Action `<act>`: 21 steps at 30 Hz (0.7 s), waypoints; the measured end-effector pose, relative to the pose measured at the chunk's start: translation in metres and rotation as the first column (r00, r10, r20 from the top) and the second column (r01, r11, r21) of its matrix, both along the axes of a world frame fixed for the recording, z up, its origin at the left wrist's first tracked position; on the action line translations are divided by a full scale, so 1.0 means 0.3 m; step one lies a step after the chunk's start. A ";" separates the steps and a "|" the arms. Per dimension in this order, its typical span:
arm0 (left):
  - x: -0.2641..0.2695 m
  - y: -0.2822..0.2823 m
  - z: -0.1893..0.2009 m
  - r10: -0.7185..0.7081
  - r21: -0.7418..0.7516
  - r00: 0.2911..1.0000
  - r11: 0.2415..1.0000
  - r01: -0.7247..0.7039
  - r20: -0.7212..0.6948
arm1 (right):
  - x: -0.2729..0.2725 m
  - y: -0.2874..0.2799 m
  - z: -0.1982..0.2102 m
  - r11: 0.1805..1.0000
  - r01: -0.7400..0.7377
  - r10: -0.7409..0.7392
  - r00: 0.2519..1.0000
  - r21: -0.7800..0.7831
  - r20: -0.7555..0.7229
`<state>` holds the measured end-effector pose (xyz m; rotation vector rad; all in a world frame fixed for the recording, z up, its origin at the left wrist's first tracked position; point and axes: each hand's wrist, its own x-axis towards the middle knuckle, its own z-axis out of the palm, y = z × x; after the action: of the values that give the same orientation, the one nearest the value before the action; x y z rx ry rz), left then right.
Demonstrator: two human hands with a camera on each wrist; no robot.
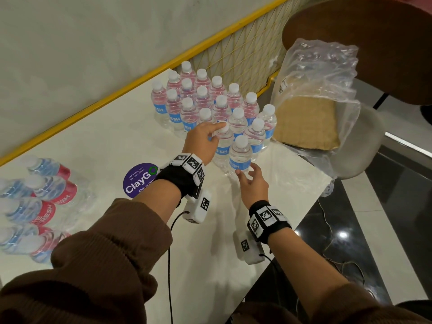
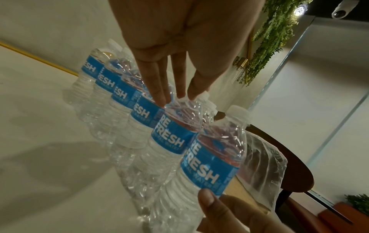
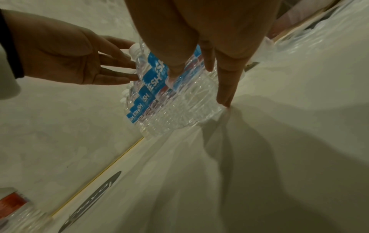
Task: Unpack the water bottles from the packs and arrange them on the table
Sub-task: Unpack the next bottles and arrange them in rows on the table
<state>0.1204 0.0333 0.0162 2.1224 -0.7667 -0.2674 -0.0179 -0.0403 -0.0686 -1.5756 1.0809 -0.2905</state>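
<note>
The nearest water bottle (image 1: 240, 153) stands upright at the front corner of a block of blue-labelled bottles (image 1: 210, 101) on the white counter (image 1: 112, 146), cap up, its long axis vertical, touching or all but touching the neighbour (image 1: 223, 142) behind it and to the left. The right hand (image 1: 253, 183) sits just in front of it, toward the person, fingers spread and relaxed, the thumb tip at the lower edge of the label and nothing held in the grip; in the right wrist view one fingertip (image 3: 225, 102) reaches down to the counter beside the bottle's base. The left hand (image 1: 203, 142) lies to the left of the neighbouring bottle, its straight fingers resting against that bottle's cap and shoulder, that grip likewise apart and closed round nothing. Of the two, the right hand is the nearer to the front bottle, which lies straight ahead of its fingertips, so any nudge to square the row would probably come from there. Further out, at the counter's left end, an unopened pack of red-labelled bottles (image 1: 39, 202) lies on its side, still wrapped, well apart from both hands; the left hand is on its side. A round purple sticker (image 1: 140, 180) marks the counter between them. Beyond the right edge, crumpled clear plastic wrap (image 1: 318, 90) sits over a woven cushion (image 1: 308, 123) on a chair.
</note>
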 end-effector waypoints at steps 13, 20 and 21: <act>-0.045 0.116 0.024 -0.043 0.009 0.991 0.999 0.044 -0.126 | -0.004 0.003 0.001 0.999 -0.036 0.038 0.992 0.019 -0.122; -0.045 0.449 0.049 0.265 0.009 0.961 0.964 -0.265 -0.076 | 0.000 0.177 0.026 0.844 -0.535 0.519 0.799 0.034 -0.304; -0.042 0.507 0.052 0.316 0.017 0.946 0.949 -0.316 -0.070 | 0.011 0.231 0.044 0.806 -0.591 0.572 0.770 0.022 -0.283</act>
<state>0.1079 0.1854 0.0319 2.1898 -0.3747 -0.1714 -0.0147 0.0292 -0.0553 -1.9703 0.7301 0.3345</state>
